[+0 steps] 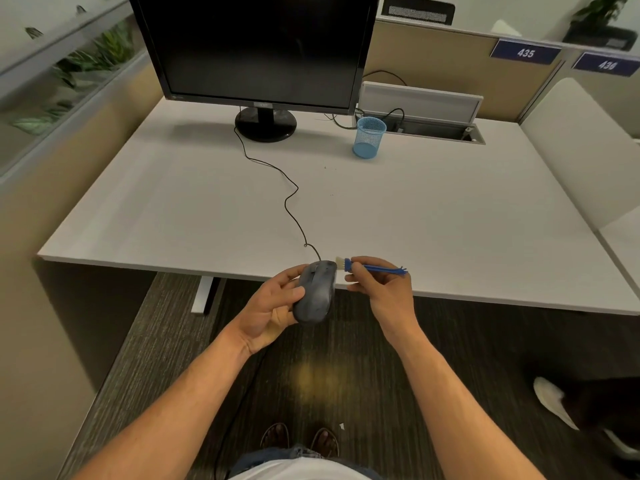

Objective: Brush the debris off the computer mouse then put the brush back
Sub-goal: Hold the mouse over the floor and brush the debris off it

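A dusty dark grey computer mouse [314,292] is held up just over the desk's front edge, gripped in my left hand [273,306] with thumb and fingers curled round its left side. Its black cable [277,174] snakes back over the desk toward the monitor. My right hand [384,289] pinches a small blue brush [372,268] by its thin handle. The white bristles point left and sit right beside the mouse's upper right corner.
A blue mesh pen cup [369,137] stands on the white desk [450,216] at the back, right of the black monitor [256,50]. An open cable tray [422,116] lies behind it. A white seat [575,147] borders the right. Another person's shoe [554,400] is on the floor at right.
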